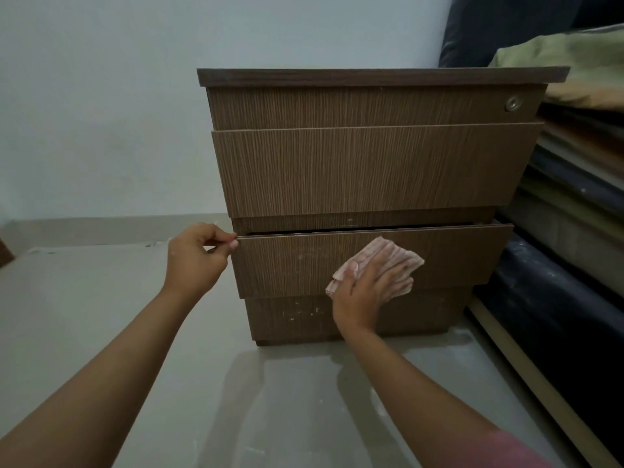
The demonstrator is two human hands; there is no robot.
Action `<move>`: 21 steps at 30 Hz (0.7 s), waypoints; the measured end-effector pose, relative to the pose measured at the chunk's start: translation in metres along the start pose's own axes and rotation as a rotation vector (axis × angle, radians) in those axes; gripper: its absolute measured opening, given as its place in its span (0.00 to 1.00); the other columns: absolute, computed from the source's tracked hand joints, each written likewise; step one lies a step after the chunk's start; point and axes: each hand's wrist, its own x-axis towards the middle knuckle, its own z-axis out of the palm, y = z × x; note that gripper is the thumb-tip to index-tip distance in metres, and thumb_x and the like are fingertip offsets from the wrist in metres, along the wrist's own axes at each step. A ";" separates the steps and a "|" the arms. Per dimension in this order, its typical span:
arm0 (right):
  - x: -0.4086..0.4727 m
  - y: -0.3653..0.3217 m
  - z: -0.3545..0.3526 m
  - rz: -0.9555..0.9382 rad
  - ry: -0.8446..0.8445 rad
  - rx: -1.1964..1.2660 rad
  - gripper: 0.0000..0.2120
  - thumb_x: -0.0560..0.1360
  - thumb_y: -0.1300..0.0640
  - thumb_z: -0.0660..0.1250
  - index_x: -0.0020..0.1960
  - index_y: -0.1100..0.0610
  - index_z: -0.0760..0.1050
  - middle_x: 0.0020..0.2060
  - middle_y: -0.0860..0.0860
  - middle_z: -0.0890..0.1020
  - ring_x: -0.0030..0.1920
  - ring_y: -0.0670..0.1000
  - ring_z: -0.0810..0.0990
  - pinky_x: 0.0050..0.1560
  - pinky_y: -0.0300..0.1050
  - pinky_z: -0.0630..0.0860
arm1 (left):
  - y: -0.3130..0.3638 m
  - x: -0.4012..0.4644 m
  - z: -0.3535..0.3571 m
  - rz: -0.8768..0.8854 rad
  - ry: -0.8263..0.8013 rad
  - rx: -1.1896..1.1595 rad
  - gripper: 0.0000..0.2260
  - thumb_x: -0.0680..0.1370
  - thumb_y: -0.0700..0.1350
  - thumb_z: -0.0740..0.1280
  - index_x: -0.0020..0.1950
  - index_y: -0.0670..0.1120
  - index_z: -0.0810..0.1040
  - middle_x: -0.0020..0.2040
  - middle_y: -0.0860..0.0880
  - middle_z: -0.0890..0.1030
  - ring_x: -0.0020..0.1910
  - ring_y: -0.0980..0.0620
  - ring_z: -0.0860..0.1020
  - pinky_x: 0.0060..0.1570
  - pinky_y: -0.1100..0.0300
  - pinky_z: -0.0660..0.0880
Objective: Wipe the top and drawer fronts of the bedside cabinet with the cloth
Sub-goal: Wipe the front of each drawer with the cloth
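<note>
Cabinet (371, 163): bottom drawer (287, 261) is pinched at its corner by the left hand (196, 258). Cloth (388, 261) is pressed flat against it by the right hand (364, 295). Remaining pale smudges probably call for firm strokes leftward.

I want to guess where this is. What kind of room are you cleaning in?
Probably a bedroom. A wooden bedside cabinet with drawers stands on a tiled floor, and beside it are stacked mattresses with folded bedding on top.
</note>
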 end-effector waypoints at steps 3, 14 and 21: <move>-0.002 0.018 -0.001 0.083 -0.018 0.007 0.32 0.78 0.41 0.46 0.76 0.49 0.36 0.74 0.59 0.33 0.73 0.66 0.33 0.71 0.66 0.40 | -0.001 0.001 0.001 0.001 -0.001 -0.010 0.02 0.72 0.38 0.71 0.43 0.42 0.81 0.44 0.48 0.81 0.41 0.58 0.77 0.37 0.77 0.69; 0.024 -0.026 -0.012 0.149 0.106 0.105 0.32 0.79 0.48 0.51 0.76 0.51 0.37 0.74 0.59 0.34 0.72 0.67 0.33 0.70 0.67 0.37 | -0.001 0.000 -0.001 0.038 -0.007 -0.021 0.02 0.72 0.37 0.71 0.42 0.42 0.81 0.42 0.48 0.81 0.41 0.60 0.77 0.37 0.82 0.67; -0.017 -0.071 0.024 0.022 -0.006 0.067 0.32 0.78 0.46 0.49 0.75 0.50 0.35 0.73 0.59 0.30 0.71 0.64 0.29 0.68 0.62 0.33 | -0.003 0.001 -0.002 0.059 -0.015 -0.047 0.02 0.71 0.36 0.71 0.42 0.42 0.81 0.39 0.52 0.79 0.39 0.68 0.76 0.37 0.81 0.68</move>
